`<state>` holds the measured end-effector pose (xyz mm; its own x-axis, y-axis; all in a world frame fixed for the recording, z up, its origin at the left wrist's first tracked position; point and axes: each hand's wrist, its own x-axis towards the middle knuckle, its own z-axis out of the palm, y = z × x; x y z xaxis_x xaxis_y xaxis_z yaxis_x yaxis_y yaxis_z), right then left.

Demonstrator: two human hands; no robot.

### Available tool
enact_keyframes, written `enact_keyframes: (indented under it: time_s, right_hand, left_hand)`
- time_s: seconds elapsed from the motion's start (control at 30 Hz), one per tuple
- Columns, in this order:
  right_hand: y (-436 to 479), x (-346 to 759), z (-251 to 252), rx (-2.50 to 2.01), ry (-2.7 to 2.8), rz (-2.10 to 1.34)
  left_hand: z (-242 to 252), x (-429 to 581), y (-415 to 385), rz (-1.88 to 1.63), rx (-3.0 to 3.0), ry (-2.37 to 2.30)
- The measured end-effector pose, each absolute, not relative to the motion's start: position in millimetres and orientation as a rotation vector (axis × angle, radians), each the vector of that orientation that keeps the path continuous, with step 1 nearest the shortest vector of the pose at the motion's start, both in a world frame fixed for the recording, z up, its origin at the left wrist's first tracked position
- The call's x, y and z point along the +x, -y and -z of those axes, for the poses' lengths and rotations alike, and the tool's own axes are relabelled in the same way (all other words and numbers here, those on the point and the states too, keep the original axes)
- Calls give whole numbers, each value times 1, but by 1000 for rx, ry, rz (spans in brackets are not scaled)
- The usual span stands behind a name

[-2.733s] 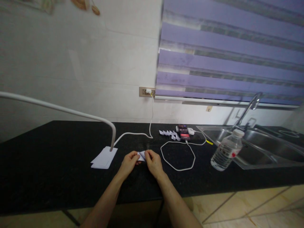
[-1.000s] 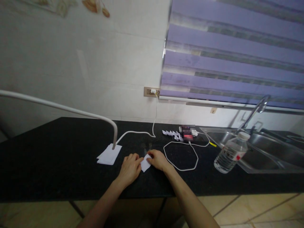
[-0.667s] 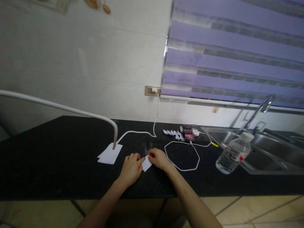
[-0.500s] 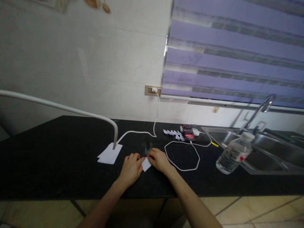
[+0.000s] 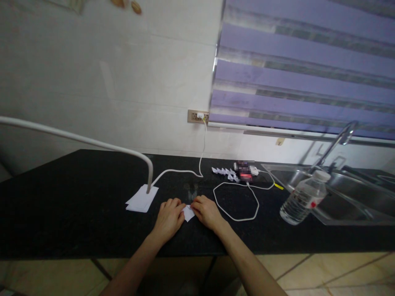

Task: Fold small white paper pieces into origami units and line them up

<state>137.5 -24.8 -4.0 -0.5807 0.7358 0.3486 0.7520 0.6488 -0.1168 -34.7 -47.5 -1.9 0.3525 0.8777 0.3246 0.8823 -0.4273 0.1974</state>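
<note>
A small folded white paper piece [image 5: 187, 213] lies on the black countertop [image 5: 77, 205], between my two hands. My left hand [image 5: 168, 218] rests on its left edge with the fingers curled down onto it. My right hand [image 5: 206, 210] pinches its right side, fingers closed. A small stack of white paper sheets [image 5: 141, 199] lies to the left. A row of folded white paper pieces [image 5: 222, 172] lies farther back.
A white gooseneck arm [image 5: 92, 142] stands on the sheets. A looped white cable [image 5: 236, 201] runs to a phone [image 5: 245, 172], and another goes up to the wall socket [image 5: 197, 116]. A plastic water bottle [image 5: 300, 197] stands by the steel sink [image 5: 339, 193] and tap [image 5: 335, 144].
The paper was held up between both hands; it now lies pressed on the counter. In the last second my right fingers slid over it, so less paper shows.
</note>
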Motion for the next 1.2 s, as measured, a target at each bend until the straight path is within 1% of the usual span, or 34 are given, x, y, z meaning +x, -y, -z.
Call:
enact_keyframes:
  time_s: [0.53, 1.2]
  right_hand:
    - [26, 137, 2, -1200, 2538, 69]
    - [26, 136, -8, -1223, 2629, 136]
  left_hand:
    - [1, -34, 47, 579, -2577, 1715]
    - [4, -36, 47, 569, -2572, 1640]
